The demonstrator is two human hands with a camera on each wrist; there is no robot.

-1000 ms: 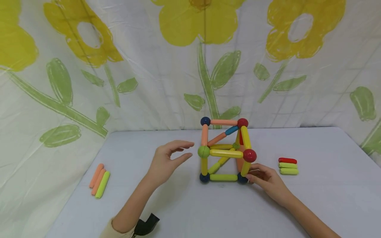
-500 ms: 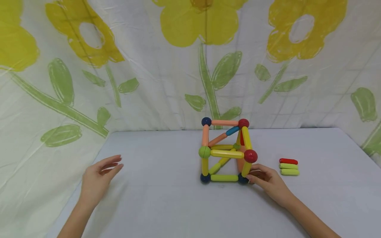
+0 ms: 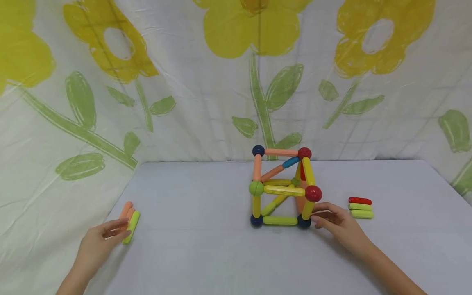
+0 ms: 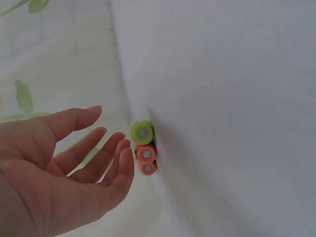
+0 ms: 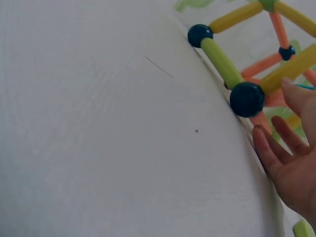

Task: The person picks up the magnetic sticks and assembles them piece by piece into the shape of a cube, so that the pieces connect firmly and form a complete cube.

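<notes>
A box-shaped frame of magnetic sticks and balls (image 3: 283, 190) stands on the table (image 3: 206, 254). My right hand (image 3: 341, 227) holds its near lower right corner. In the right wrist view the thumb (image 5: 291, 91) lies against a yellow stick (image 5: 284, 69), just above a dark blue ball (image 5: 247, 99), and the fingers curve past the corner. At the table's left, my left hand (image 3: 96, 246) hovers over a lime stick (image 3: 132, 228) and two salmon sticks (image 3: 126, 209). The left wrist view shows its relaxed fingers beside the ends of these sticks (image 4: 143, 133), gripping nothing.
A red stick (image 3: 359, 200) and two lime sticks (image 3: 361, 214) lie in a row right of the frame. Behind the table hangs a white curtain (image 3: 206, 106) with printed yellow flowers.
My left hand has moved from beside the frame to the loose sticks at the left, lowering over them. The right hand has stayed at the frame's corner. The view has shifted slightly.
</notes>
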